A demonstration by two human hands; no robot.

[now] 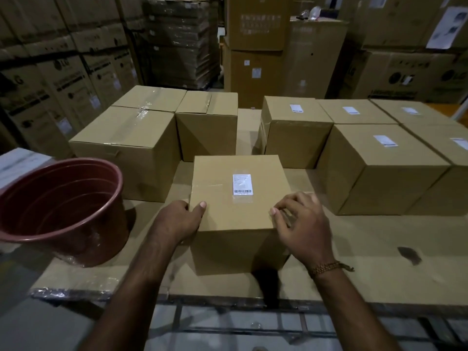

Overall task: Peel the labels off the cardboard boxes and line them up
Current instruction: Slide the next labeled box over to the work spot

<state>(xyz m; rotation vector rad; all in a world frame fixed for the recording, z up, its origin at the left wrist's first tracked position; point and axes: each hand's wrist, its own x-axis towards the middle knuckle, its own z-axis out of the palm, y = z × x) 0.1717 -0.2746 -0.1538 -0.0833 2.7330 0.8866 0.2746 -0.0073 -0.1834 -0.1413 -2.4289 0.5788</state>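
A cardboard box (235,214) stands in the middle of the work surface, right in front of me. A white barcode label (242,184) under clear tape sits on its top. My left hand (181,220) grips the box's near left edge, thumb on top. My right hand (301,228) rests at the near right corner, fingers curled over the top edge. To the right stand several boxes (374,163) that each carry a white label (385,140). At the left, three boxes (134,145) show taped tops with no label visible.
A dark red plastic bucket (63,211) sits at the left on the cardboard-covered table (367,262). Tall stacks of printed cartons (63,79) wall in the back and both sides. A metal frame (228,323) runs under the table's near edge.
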